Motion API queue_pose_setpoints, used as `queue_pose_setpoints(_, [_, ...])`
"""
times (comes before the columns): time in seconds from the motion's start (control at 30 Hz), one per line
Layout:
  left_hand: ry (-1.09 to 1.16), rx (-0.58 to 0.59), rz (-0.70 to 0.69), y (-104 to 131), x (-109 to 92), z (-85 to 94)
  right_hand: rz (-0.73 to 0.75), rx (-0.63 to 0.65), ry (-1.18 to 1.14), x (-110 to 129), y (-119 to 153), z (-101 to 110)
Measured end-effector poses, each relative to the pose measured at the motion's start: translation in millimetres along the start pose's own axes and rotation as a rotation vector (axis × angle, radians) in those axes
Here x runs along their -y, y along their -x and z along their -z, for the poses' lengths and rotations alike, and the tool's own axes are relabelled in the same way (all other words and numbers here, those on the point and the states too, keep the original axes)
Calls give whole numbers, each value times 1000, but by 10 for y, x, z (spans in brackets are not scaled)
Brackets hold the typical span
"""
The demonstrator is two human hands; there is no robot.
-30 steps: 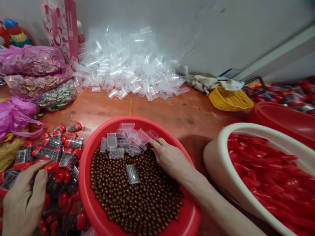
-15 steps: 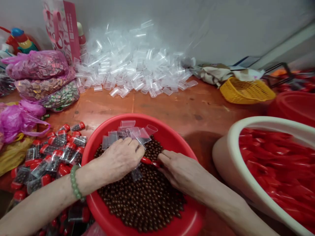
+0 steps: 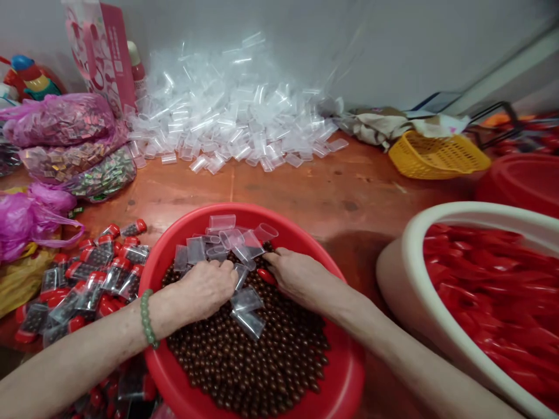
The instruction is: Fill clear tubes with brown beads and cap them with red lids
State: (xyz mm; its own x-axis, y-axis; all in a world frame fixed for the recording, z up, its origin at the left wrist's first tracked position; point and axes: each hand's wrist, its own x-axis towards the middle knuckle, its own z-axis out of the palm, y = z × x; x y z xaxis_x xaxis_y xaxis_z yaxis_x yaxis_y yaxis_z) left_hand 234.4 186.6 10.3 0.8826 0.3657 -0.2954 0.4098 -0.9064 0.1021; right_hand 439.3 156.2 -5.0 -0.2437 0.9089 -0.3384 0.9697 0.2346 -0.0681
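Note:
Both hands work inside a red basin [image 3: 151, 267] that holds small dark-brown balls [image 3: 257, 372]. My left hand [image 3: 209, 291], fingers curled, closes on a clear plastic sleeve [image 3: 240, 276] at its fingertips. More clear sleeves [image 3: 231, 238] lie loose on the balls beyond it, and two others [image 3: 248, 308] rest near the middle. Opposite, my right hand [image 3: 299, 276] grips a glossy red plastic cap [image 3: 266, 276]; its fingertips are partly hidden and reach down at the balls.
Filled red-capped packs [image 3: 96, 279] are heaped left of the basin. A large pile of clear sleeves [image 3: 244, 116] lies by the wall. At right stand a cream tub [image 3: 397, 262] of red caps [image 3: 489, 302] and a yellow basket [image 3: 437, 157]. Pink bags [image 3: 61, 122] sit at far left.
My right hand has moved up and left with the red cap; my left hand has shifted slightly lower and left. Clear sleeves now lie on the balls between the hands.

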Motion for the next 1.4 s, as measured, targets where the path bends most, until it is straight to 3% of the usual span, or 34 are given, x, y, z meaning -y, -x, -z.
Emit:
queue_pose_setpoints(0.17, [-10,-71,-22,-56,-29,-14,59,1,-26,19,-151,49])
queue_pose_setpoints(0.4, [30,-94,-53,-75,-40,-70,256,-114,-138,67,-366,7])
queue_pose_setpoints(0.57, [13,-49,-80,-83,-48,-95,311,-70,-142,190,-479,29])
queue_pose_setpoints(0.83, [113,-40,-92,-23,-54,1,296,-4,-108,206,-411,37])
queue_pose_setpoints(1.0, [202,-33,-32,185,-91,123,281,-36,-116,157,0,61])
queue_pose_setpoints(1.17, [323,-49,53,454,-134,122,252,-76,-75,-40,382,24])
queue_pose_setpoints(1.27, [405,-37,92,555,-164,108,143,-16,-21,-100,346,35])
queue_pose_setpoints(1.4, [472,-10,112,600,-203,86,20,11,13,-22,8,82])
